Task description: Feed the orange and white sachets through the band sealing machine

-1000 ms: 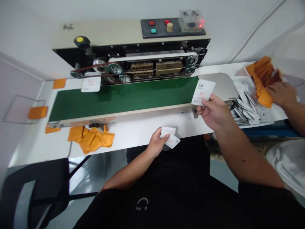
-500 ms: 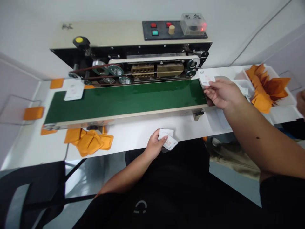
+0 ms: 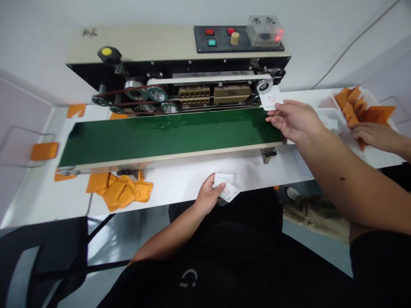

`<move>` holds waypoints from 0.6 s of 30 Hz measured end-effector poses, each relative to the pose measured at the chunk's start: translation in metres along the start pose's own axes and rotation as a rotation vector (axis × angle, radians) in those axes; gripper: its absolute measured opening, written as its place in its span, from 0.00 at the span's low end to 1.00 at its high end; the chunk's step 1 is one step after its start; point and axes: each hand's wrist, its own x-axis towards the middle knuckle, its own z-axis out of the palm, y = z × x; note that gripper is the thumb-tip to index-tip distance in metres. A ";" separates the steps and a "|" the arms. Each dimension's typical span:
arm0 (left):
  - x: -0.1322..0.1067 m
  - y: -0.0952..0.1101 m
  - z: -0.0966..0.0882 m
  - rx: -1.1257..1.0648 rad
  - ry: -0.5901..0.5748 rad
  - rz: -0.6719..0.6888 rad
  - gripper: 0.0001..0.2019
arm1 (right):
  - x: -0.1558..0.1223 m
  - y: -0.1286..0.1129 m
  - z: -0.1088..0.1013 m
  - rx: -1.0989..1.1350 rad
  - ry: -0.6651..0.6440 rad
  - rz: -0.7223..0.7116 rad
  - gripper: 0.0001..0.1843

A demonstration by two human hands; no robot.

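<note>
Pinched between the thumb and fingers of my right hand (image 3: 293,119) is a small white sachet (image 3: 270,97) with reddish print. I hold it upright at the right end of the band sealer (image 3: 221,79), its upper edge by the right-hand pulleys. Below it runs the green conveyor belt (image 3: 173,134). My left hand (image 3: 206,196) is closed on a few overlapping white sachets (image 3: 228,191), in front of the table's front edge. Its thumb lies on top of them.
Orange sachets (image 3: 118,190) lie in a pile below the belt's left end. At right stand a bin of orange sachets (image 3: 366,107) and a container with white sachets (image 3: 330,122). Another person's hand (image 3: 375,136) reaches to the orange ones. A black chair (image 3: 45,256) stands at lower left.
My right hand has moved slightly left, bringing its sachet up to the sealer's pulleys. A white sachet has gone from the belt's left end. Another person's hand has come to the orange sachets.
</note>
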 end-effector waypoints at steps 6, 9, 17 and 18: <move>0.000 0.001 -0.001 -0.007 -0.002 -0.004 0.25 | -0.018 0.003 -0.008 -0.029 -0.049 -0.034 0.10; -0.001 0.003 0.000 -0.013 0.002 -0.006 0.27 | -0.037 0.009 -0.015 -0.019 -0.055 -0.061 0.13; -0.002 0.000 0.007 -0.056 -0.006 -0.054 0.29 | -0.136 0.075 -0.028 -0.033 -0.120 -0.148 0.15; -0.002 -0.001 0.008 -0.057 -0.009 -0.056 0.29 | -0.144 0.088 -0.029 -0.046 -0.127 -0.142 0.14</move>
